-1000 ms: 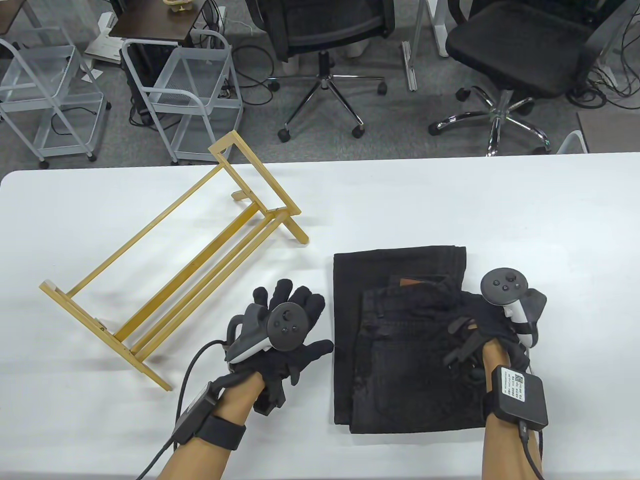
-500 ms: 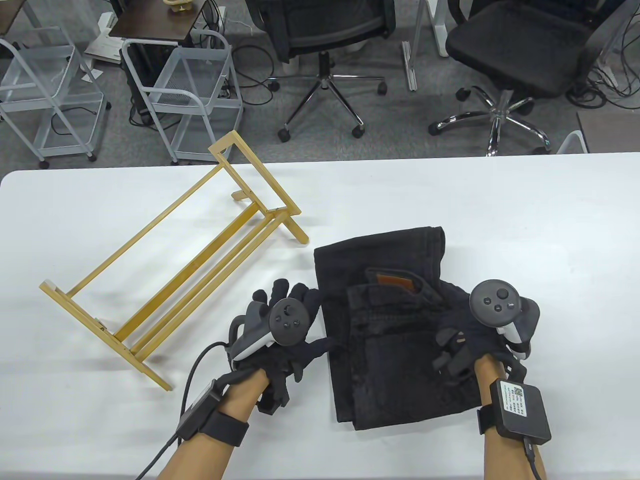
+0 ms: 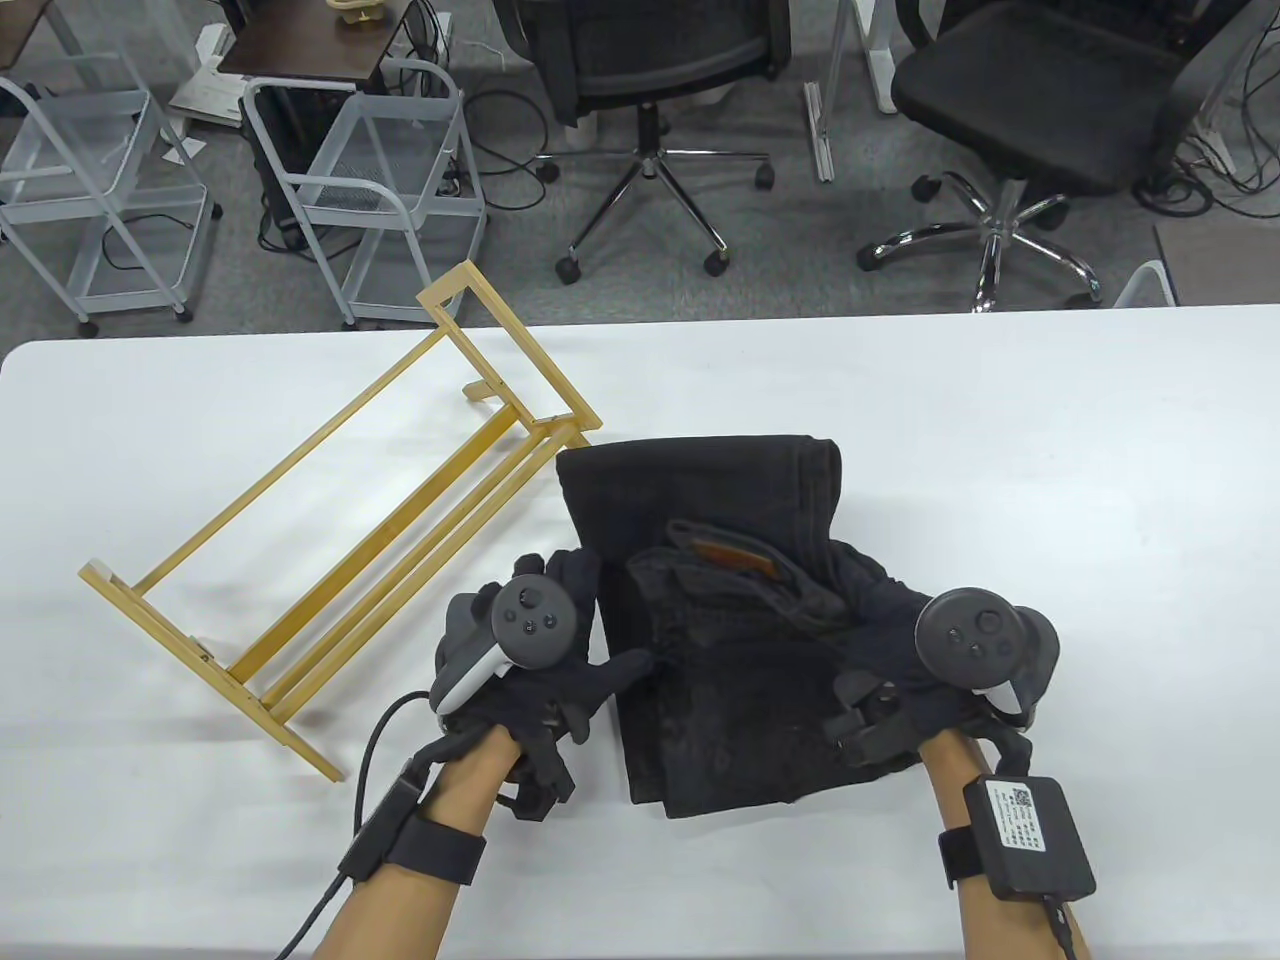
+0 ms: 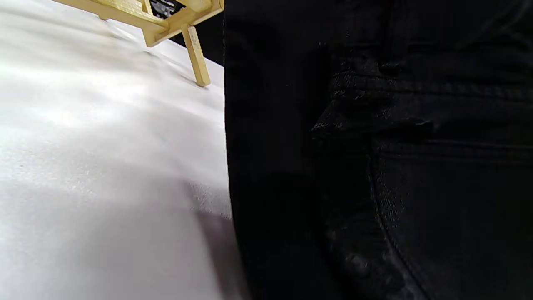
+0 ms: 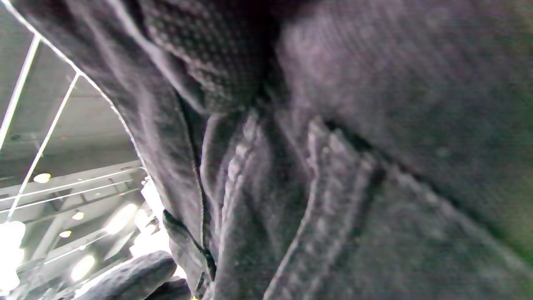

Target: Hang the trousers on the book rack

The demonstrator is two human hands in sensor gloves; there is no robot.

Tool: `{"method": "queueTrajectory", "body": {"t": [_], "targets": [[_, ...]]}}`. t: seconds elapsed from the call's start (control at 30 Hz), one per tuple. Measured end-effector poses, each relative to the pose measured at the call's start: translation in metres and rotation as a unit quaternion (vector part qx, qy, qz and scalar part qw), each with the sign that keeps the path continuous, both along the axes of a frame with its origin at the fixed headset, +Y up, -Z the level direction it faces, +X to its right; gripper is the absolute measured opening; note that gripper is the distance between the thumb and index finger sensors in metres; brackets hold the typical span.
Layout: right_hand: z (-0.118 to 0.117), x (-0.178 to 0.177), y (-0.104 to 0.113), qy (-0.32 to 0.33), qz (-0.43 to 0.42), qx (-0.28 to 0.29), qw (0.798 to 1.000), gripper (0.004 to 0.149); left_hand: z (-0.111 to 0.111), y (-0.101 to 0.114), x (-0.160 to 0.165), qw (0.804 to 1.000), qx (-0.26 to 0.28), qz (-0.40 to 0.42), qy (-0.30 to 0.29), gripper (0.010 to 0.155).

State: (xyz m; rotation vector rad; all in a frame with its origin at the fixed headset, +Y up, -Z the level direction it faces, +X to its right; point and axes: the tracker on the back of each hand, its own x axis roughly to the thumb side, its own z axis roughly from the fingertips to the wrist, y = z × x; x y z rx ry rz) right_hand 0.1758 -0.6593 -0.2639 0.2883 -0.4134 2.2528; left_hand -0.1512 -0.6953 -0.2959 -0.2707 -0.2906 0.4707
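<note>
Here, one folded pair of black trousers [image 3: 730,620] sits between my two gloved hands on the white table [image 3: 1000,450], just right of the one wooden book rack [image 3: 330,530].

From the left: the yellow rack lies tilted, its near foot showing at the trousers' far-left corner in my left wrist view. My left hand [image 3: 540,660] grips the trousers' left edge, thumb on top of the cloth. The denim is dark, folded in layers, with a brown waist patch [image 3: 725,553] and a stitched back pocket [image 4: 449,216]. My right hand [image 3: 900,660] holds the right edge, fingers closed into the fabric.
</note>
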Motion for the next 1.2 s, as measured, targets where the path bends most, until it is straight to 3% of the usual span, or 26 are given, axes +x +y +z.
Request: {"method": "queueTrajectory", "body": {"t": [0.43,0.63,0.8,0.97,1.07,1.2], "targets": [[0.014,-0.021,0.020,0.048,-0.036,0.063,0.996,0.057,-0.007,0.003,-0.029,0.992,-0.018,0.117,0.044,0.117],[0.023,-0.028,0.033,0.060,-0.058,0.104,0.991,0.057,-0.010,0.004,-0.039,0.983,-0.032,0.176,0.027,0.121],[0.028,-0.030,0.041,0.075,-0.063,0.128,0.987,0.057,-0.015,0.003,-0.043,0.956,-0.069,0.285,-0.030,0.122],[0.025,-0.026,0.038,0.085,-0.077,0.109,0.987,0.057,-0.018,0.002,-0.050,0.935,-0.091,0.341,-0.047,0.120],[0.023,-0.023,0.037,0.090,-0.091,0.101,0.987,0.057,-0.017,0.005,-0.052,0.933,-0.068,0.350,-0.045,0.119],[0.020,-0.020,0.036,0.097,-0.134,0.085,0.983,0.057,-0.012,0.019,-0.052,0.914,-0.010,0.403,-0.040,0.118]]}}
